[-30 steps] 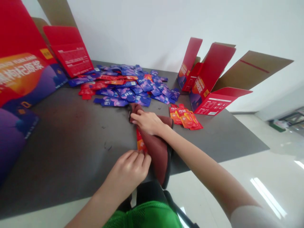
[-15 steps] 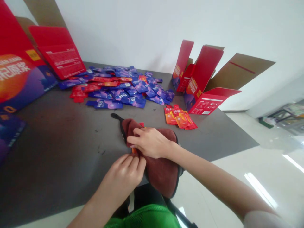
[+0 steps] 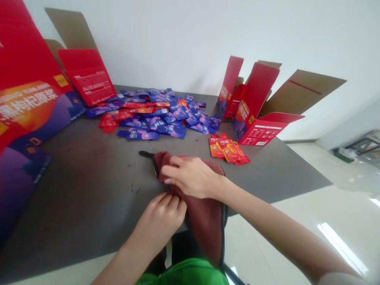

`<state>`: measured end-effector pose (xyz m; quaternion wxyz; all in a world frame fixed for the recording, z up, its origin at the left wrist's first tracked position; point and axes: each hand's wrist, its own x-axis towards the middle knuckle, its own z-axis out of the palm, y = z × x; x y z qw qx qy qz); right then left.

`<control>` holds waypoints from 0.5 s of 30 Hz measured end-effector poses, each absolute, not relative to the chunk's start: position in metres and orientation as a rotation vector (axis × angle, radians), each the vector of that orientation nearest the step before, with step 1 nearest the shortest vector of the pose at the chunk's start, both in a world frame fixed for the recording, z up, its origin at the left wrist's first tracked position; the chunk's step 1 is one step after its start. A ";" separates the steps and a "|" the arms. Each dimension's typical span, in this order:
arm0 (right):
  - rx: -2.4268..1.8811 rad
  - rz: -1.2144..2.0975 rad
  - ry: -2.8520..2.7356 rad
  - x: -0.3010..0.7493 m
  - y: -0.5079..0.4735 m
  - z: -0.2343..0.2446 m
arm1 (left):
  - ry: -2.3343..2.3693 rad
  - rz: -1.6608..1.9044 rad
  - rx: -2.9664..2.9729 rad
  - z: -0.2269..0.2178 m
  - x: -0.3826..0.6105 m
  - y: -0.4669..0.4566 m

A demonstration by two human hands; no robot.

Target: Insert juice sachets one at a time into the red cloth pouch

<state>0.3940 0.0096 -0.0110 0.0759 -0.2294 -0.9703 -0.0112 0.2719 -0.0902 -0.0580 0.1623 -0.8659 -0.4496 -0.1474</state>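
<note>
A brown cloth (image 3: 204, 221) with black edging and a black loop (image 3: 146, 154) lies bunched at the table's front edge, its lower part hanging over. My right hand (image 3: 190, 178) is closed on the cloth's upper part, fingers bent over a fold. Just below, my left hand (image 3: 166, 213) has its fingers curled shut against the cloth's left edge; what they pinch is hidden. A small red tip (image 3: 182, 156), like a sachet's end, pokes out behind my right hand. Right of it lie several red-orange sachets (image 3: 228, 149), fanned in a small pile.
A heap of purple and red sachets (image 3: 166, 114) lies at the back of the grey table (image 3: 97, 186). Open red cartons (image 3: 255, 122) stand at the back right. Larger red and purple cartons (image 3: 32, 91) stand on the left. A white wall (image 3: 166, 43) rises behind.
The orange strip that showed between my hands is now hidden. The hanging part of the cloth has swung and narrowed. My view has shifted slightly; both hands remain together at the cloth.
</note>
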 end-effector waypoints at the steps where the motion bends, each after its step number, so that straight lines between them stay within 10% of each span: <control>1: -0.659 -0.049 -2.962 0.394 0.004 -0.014 | -1.265 -0.434 -2.469 -0.059 0.271 -0.090; 15: -0.912 -0.030 -2.836 0.382 0.061 -0.020 | -1.291 -0.429 -2.526 -0.057 0.271 -0.085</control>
